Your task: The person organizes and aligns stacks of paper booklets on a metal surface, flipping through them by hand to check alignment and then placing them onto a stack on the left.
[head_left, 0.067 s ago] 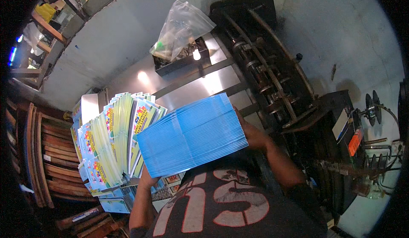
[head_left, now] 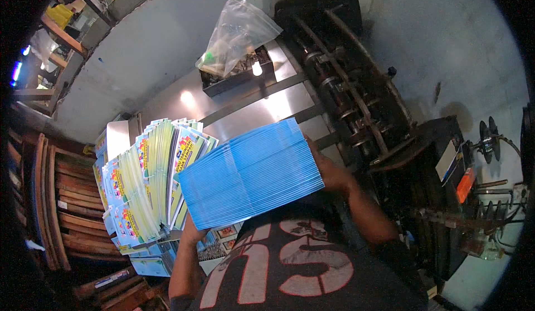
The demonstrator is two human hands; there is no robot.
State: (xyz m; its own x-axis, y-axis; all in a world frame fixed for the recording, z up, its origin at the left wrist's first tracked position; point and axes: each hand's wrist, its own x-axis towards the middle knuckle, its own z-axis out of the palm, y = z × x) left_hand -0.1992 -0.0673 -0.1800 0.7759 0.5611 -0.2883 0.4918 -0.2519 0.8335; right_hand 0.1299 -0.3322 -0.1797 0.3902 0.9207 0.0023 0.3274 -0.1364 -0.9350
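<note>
A thick stack of blue folded booklets [head_left: 251,171], their edges fanned in fine steps, is held up in front of my chest. My right hand [head_left: 332,173] grips its right end, with the fingers partly hidden behind the stack. At the lower left corner my left hand [head_left: 194,232] is closed on the same stack, most of its fingers out of sight beneath it. Just left of the stack, several fanned bundles of colourful printed booklets [head_left: 131,197] lie overlapping, with yellow, green and blue covers. The stack's left edge sits close to those bundles.
Beyond the stack is a shiny metal table [head_left: 234,122] bearing a dark box [head_left: 223,87] of small parts under a clear plastic bag [head_left: 239,32]. A dark roller machine [head_left: 345,88] stands at the far right. Curved wooden slats [head_left: 83,199] line the left.
The blue stack has shifted very slightly toward the far side. Both hands keep the same hold on it.
</note>
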